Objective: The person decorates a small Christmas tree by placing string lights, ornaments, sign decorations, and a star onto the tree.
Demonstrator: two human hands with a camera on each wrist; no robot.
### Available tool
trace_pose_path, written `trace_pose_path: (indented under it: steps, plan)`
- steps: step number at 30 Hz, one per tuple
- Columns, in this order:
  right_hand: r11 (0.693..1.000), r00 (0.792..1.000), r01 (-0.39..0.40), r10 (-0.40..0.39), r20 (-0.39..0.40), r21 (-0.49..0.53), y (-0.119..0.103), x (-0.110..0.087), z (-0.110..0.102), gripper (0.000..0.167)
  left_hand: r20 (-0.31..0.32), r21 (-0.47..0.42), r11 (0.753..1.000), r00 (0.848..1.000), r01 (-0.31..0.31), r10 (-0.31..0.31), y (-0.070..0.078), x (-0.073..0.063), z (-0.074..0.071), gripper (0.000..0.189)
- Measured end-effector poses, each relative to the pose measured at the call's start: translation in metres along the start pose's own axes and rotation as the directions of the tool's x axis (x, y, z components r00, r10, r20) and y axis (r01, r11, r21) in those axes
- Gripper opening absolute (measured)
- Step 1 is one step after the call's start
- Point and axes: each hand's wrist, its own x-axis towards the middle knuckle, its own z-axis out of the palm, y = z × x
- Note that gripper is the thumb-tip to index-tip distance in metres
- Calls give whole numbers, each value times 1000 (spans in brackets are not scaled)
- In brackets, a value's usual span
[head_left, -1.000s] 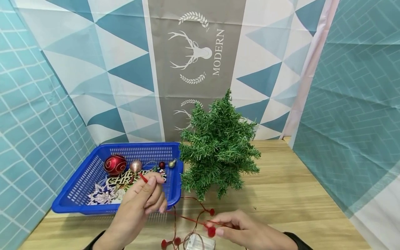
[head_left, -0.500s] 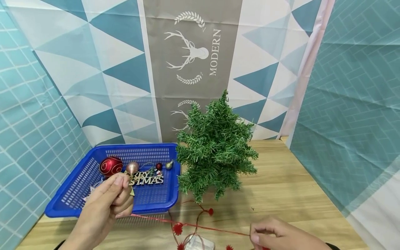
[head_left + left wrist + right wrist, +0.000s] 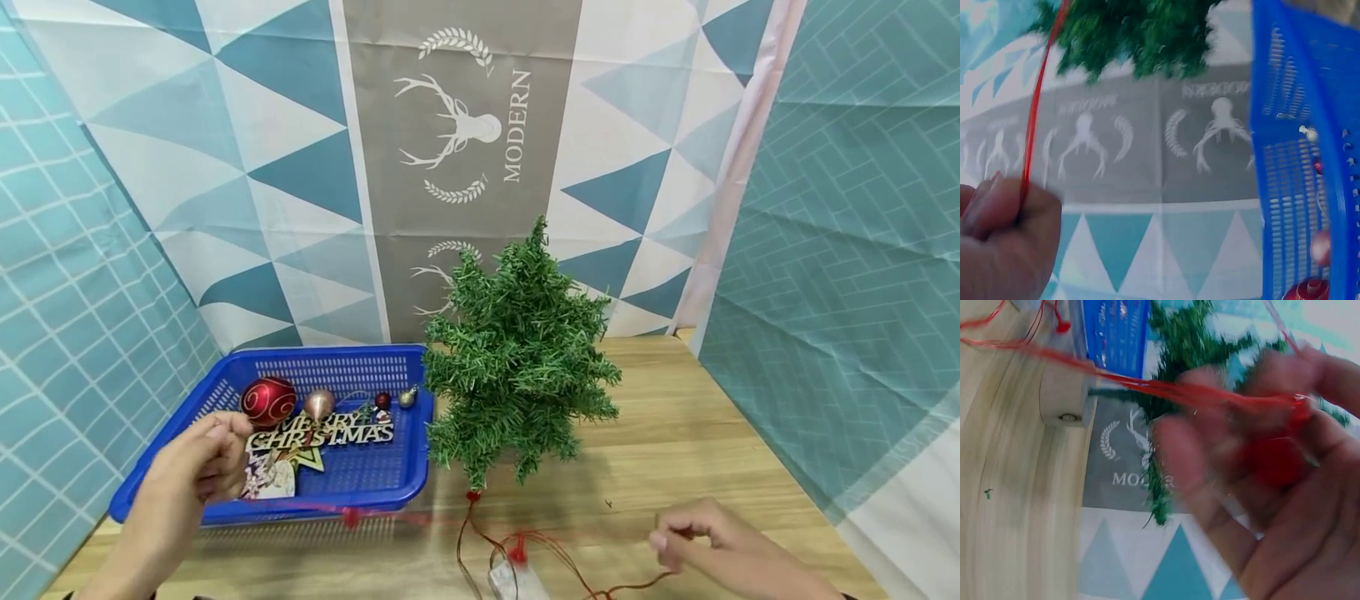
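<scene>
Stretched blurred between both hands in the head view is a red string of lights (image 3: 570, 558) with fuzzy red tufts along it. My left hand (image 3: 191, 467), over the front left of the blue basket (image 3: 423, 450), pinches one end; in the left wrist view the red wire (image 3: 1035, 112) rises from between thumb and fingers. At the front right, my right hand (image 3: 720, 546) grips the other stretch, its fingers curled round the wire and a red tuft (image 3: 1275, 459). Loose loops trail to a pale battery box (image 3: 517, 581). A small green artificial tree (image 3: 525, 358) stands behind.
In the basket lie a red ball ornament (image 3: 268, 402), a pinkish bauble (image 3: 319, 405), gold "MERRY CHRISTMAS" lettering (image 3: 352, 435) and a star (image 3: 306, 460). The tree's wooden base (image 3: 1065, 397) shows in the right wrist view. Patterned cloths surround the wooden table (image 3: 675, 425).
Both hands have moved apart, left hand leftward over the basket and right hand rightward, drawing the string of lights out between them. The battery box has shifted slightly right.
</scene>
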Motion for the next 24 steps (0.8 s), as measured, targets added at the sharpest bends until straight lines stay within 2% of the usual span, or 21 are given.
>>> trace_pose_path:
  steps: [2, 3, 4, 7, 10, 11, 12, 14, 19, 21, 24]
  plan:
    - [1000, 997, 13, -14, -71, -15, -1, -3, -6, 32, 50, -70, 997, 999, -10, 14, 0, 3, -4, 44]
    - [1000, 994, 5, -5, -112, -8, -2, -5, -9, 32, 101, -125, 992, 994, -18, 31, 0, 6, -4, 45]
    - [1000, 988, -1, 0, -155, -7, -3, -7, -13, 33, 126, -145, 989, 991, -23, 42, 0, 9, -3, 44]
    - [999, 956, 2, -13, -292, -37, -5, -10, -24, 37, 46, -95, 995, 998, -45, 49, 4, 23, 11, 31]
    - [990, 894, -71, 10, -449, -121, -12, -8, -33, 32, -53, -86, 994, 996, -70, 65, 8, 43, 26, 23]
    - [986, 873, -105, 28, -487, -132, -14, -6, -36, 29, -82, -89, 994, 995, -60, 52, 9, 50, 30, 22]
    - [981, 855, -127, 33, -518, -147, -15, -5, -39, 26, -92, -93, 995, 995, -47, 38, 10, 58, 34, 22]
    - [965, 809, -220, 99, -579, -142, -18, -4, -43, 21, -99, -98, 995, 995, -2, -8, 10, 75, 39, 23]
    - [962, 752, -272, 198, -628, -21, -6, -8, -49, 22, -104, -70, 991, 988, 111, -118, 3, 114, 52, 26]
    - [947, 722, -320, 264, -639, 28, 0, -11, -50, 22, -108, -41, 986, 980, 164, -167, -2, 130, 58, 24]
    - [903, 673, -422, 373, -639, 82, 8, -14, -52, 22, -96, -2, 973, 968, 232, -231, -14, 152, 64, 24]
